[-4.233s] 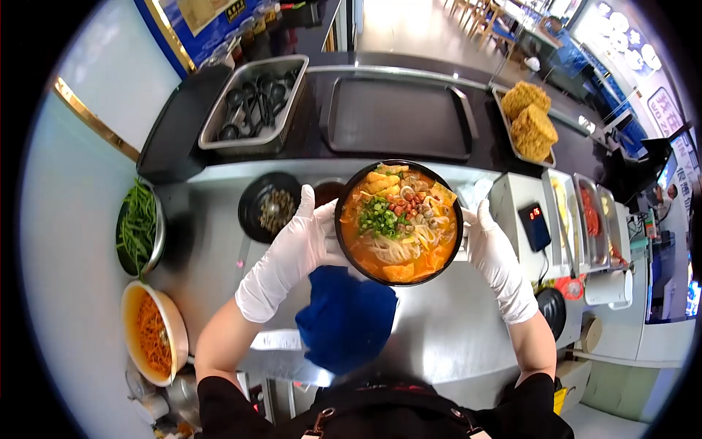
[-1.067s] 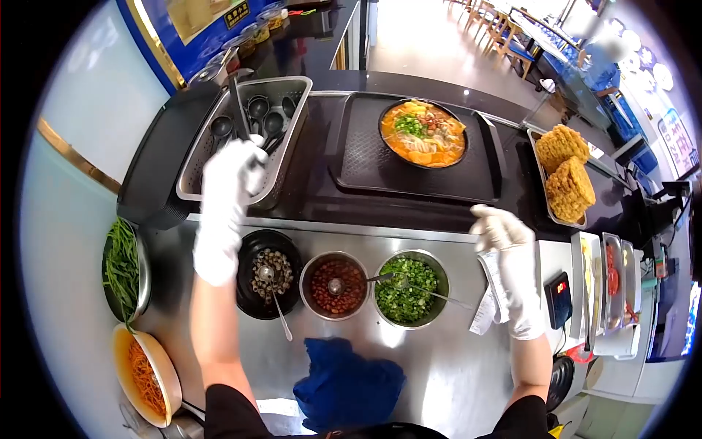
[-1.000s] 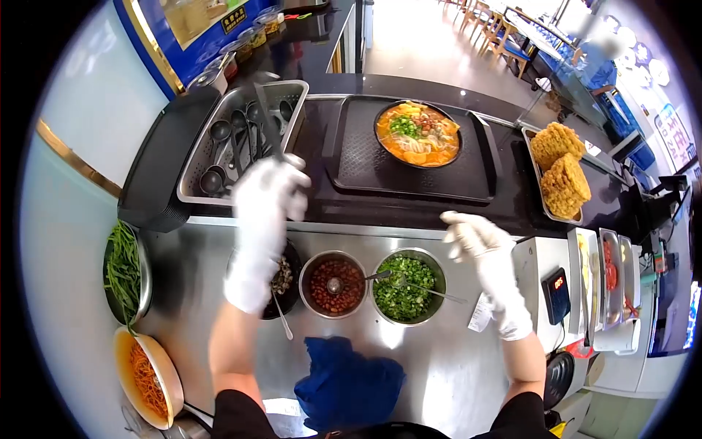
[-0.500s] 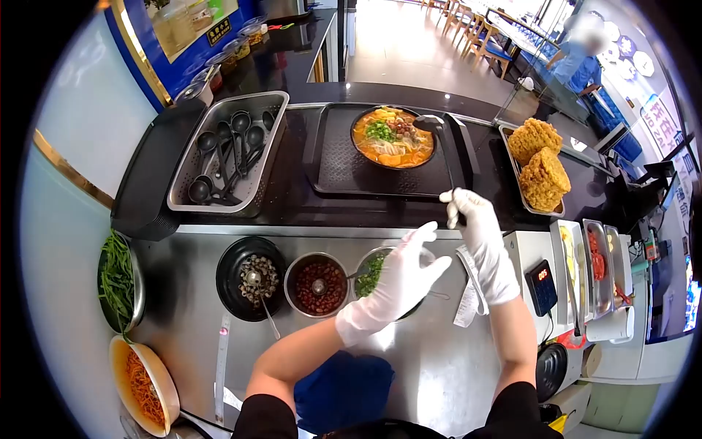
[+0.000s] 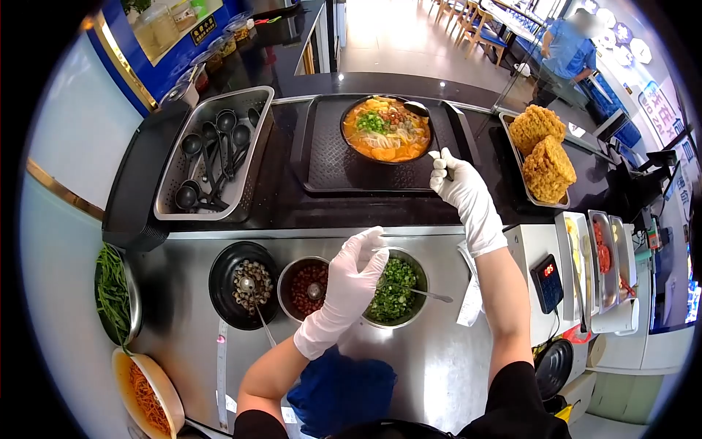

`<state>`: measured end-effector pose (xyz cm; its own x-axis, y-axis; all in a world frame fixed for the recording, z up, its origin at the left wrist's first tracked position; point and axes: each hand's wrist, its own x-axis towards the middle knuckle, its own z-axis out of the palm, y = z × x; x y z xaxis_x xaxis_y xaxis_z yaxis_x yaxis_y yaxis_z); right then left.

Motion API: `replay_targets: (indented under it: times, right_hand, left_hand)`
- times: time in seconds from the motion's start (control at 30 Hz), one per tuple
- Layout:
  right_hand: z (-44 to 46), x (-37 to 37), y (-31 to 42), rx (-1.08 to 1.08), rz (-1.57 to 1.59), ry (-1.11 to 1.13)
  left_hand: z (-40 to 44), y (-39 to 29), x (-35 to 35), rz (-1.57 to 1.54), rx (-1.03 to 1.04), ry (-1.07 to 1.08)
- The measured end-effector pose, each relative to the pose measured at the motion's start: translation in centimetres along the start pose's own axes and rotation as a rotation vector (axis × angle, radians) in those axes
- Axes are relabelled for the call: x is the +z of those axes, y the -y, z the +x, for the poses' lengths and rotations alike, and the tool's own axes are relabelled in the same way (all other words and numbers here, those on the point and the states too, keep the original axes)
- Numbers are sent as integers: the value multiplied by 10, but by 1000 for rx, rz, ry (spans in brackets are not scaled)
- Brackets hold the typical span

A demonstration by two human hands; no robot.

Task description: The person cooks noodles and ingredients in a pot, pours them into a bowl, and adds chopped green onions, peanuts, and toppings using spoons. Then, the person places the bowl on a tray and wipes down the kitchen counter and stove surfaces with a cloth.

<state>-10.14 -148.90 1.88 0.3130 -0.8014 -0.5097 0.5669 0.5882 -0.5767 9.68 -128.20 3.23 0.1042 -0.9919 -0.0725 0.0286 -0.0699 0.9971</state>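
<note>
On the black tray (image 5: 325, 172) stands a black bowl of orange-red noodle soup (image 5: 387, 135), topped with green onion and other toppings. A black spoon (image 5: 417, 109) rests at the bowl's upper right edge, its head in the soup. My white-gloved right hand (image 5: 462, 186) is closed at the handle end, beside the bowl's lower right rim; the fingers partly hide the handle. My gloved left hand (image 5: 344, 282) hovers open, thumb apart from fingers, between a pot of red peanuts (image 5: 303, 289) and a bowl of chopped green onion (image 5: 395, 289).
At the left is a perforated metal tray of black spoons (image 5: 212, 157). Fried golden pieces (image 5: 545, 154) fill a tray at the right. A black bowl (image 5: 245, 285), a scale display (image 5: 547, 282) and a receipt (image 5: 470, 293) lie nearer. A person in blue (image 5: 570, 51) stands beyond.
My right hand has moved up toward the bowl, and the spoon has shifted from the tray's right side to lie in closer at the rim. My left hand has drawn back left.
</note>
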Motion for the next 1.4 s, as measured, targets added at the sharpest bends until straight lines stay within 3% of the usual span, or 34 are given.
replay_targets:
  times: [0.2, 0.5, 1.4]
  right_hand:
    - [-5, -3, -7, 93, 150, 45]
    - [6, 3, 17, -1, -36, 32]
    - [8, -22, -3, 94, -191, -39]
  left_hand:
    - [-3, 10, 1, -32, 7, 12]
    - [-10, 0, -12, -92, -10, 5]
    - [-23, 1, -16, -128, -65, 21]
